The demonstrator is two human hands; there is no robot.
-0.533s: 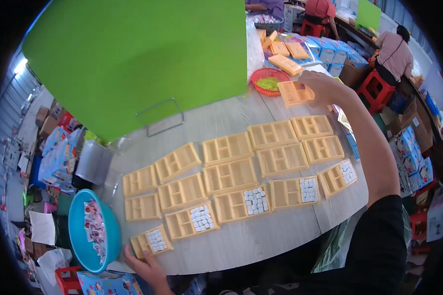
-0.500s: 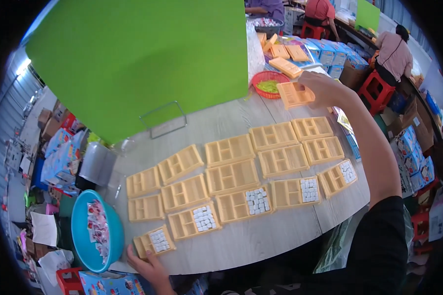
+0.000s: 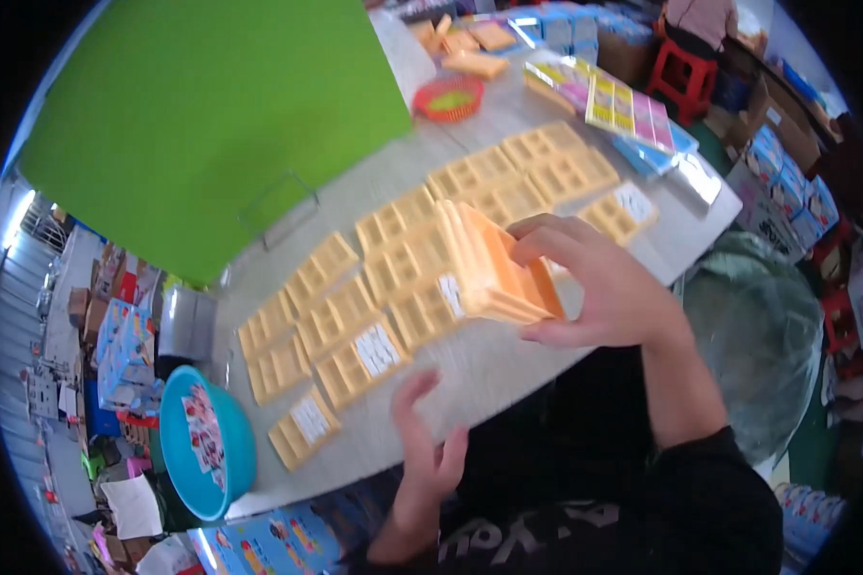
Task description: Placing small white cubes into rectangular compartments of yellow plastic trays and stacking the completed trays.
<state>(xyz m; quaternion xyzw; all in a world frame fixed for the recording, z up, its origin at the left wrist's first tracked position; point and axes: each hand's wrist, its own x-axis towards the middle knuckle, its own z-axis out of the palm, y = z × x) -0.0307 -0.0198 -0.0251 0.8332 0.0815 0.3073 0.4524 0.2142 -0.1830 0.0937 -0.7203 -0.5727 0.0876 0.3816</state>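
My right hand (image 3: 612, 287) grips an orange-yellow plastic compartment tray (image 3: 479, 254), tilted up on its side above the table. Its layered edge looks like more than one tray nested together, but blur keeps me from being sure. Lower and to the left, my left hand (image 3: 431, 446) is raised over the table's near edge, fingers apart and holding nothing. Rows of matching divided trays (image 3: 331, 311) lie beyond both hands. Several in the nearest row have small white pieces (image 3: 376, 351) in one compartment. The held tray and right hand hide part of the rows.
At the left stands a turquoise basin (image 3: 243, 450) with small wrapped packets. A green board (image 3: 211, 125) rises at the back, a wire stand (image 3: 278, 206) before it. Far off are a red basket (image 3: 451, 100) and more trays (image 3: 475, 64); colourful printed sheets (image 3: 628, 110) lie at the right.
My right hand has brought the tray from beside the red basket toward me and tipped it up. My left hand has left the near-left tray and moved right. The view has shifted right.
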